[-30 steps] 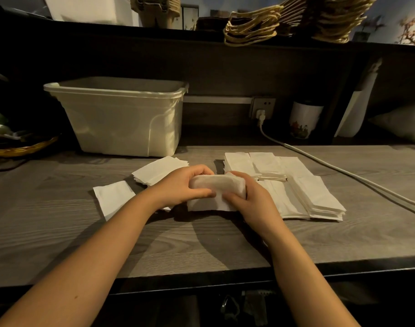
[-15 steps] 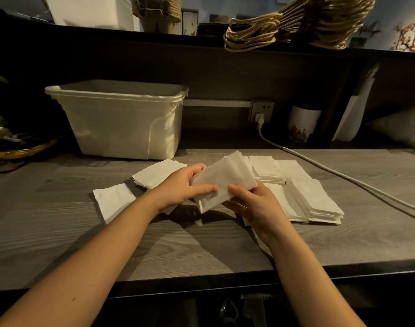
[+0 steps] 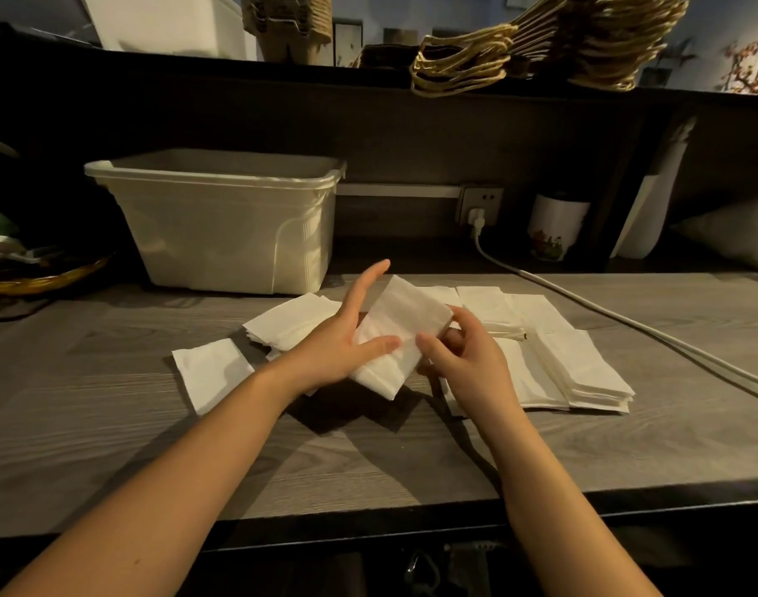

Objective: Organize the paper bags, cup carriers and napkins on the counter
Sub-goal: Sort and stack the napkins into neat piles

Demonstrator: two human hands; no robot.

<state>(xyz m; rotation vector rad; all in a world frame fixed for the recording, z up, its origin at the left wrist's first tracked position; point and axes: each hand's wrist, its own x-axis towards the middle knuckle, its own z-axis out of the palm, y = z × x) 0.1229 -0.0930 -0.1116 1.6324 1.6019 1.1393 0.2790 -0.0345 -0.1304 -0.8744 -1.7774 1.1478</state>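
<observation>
Here we go: the napkin bundle (image 3: 405, 325) is in the air above the middle of the worktop (image 3: 131, 445), tilted, with a hand on either side. The left hand (image 3: 338, 342) lies flat behind it with fingers stretched out and the thumb pressing on the front, so that grip is a flat clamp on the paper. The right hand (image 3: 472, 368) pinches the bundle's near right edge, thumb on the front and fingers curled behind.

Squaring up the sheets, I'd say. To do it well, use light pressure, since this paper will crease. Tap a long edge on bare wood to line the sheets up, then lay the bundle flush beside a stack, not across one.

Now the room. On the right, the stacked napkins (image 3: 583, 372) sit just beside the right wrist. Beyond them the white cable (image 3: 627, 329) slants across the worktop, where a swinging elbow could snag it. On the left lie a loose napkin pile (image 3: 291, 323) and a single napkin (image 3: 211, 372), both light enough for a forearm to brush away. The plastic bin (image 3: 222, 226) stands behind, close to the loose pile. The open wood lies in front, toward the near edge, and that looks the safest spot to tap and set down.
</observation>
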